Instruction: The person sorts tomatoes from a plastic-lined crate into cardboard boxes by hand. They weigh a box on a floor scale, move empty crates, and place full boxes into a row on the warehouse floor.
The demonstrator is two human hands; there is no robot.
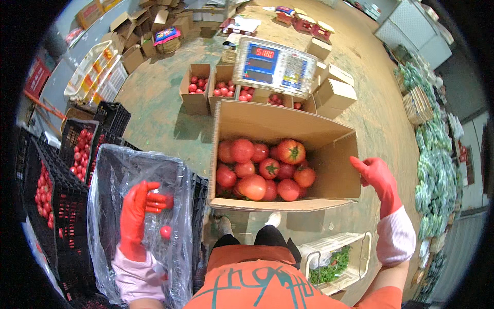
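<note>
My left hand [135,218], in a red rubber glove, reaches into a black plastic crate lined with clear plastic film [127,162]. Its fingers are apart, and a red tomato [168,201] lies right by the fingertips; whether they touch is unclear. Another tomato [166,232] rests lower on the film. My right hand [376,179], gloved alike, is at the right wall of an open cardboard box [335,162], thumb over the edge and fingers curled outside. Large red tomatoes [266,170] fill the box's left and middle, some with green calyxes.
Behind the box stands a digital scale display [274,67] with lit digits. Smaller cartons [197,102] of tomatoes line the floor beyond. Black crates [69,216] of tomatoes crowd the left. A white basket [335,278] with greens is at lower right; bagged green vegetables [436,181] lie far right.
</note>
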